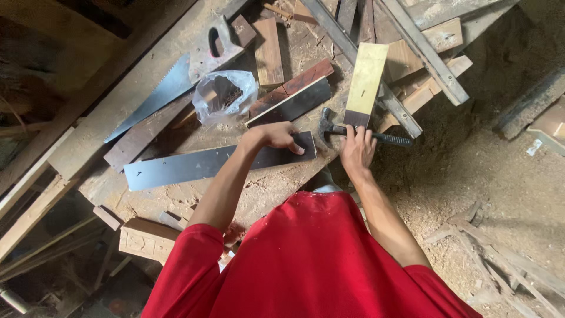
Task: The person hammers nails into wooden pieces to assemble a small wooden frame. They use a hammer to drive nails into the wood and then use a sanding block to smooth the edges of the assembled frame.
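Note:
My left hand (275, 136) rests flat on a long dark wooden strip (200, 165) that lies across the sawdust-covered workbench (147, 88). My right hand (356, 148) grips the black handle of a claw hammer (385, 139), whose head (325, 125) sits beside the end of the dark strip. Just beyond the hammer lies a pale yellow-green board (366, 79) with a dark end. My red sleeves fill the bottom of the view.
A handsaw (176, 82) lies at the bench's far left, beside a clear plastic bag (225, 95). Short wood blocks (268, 52) and dark offcuts (291, 94) are scattered about. Grey battens (424, 50) cross at the top right. Sawdust covers the floor (500, 188).

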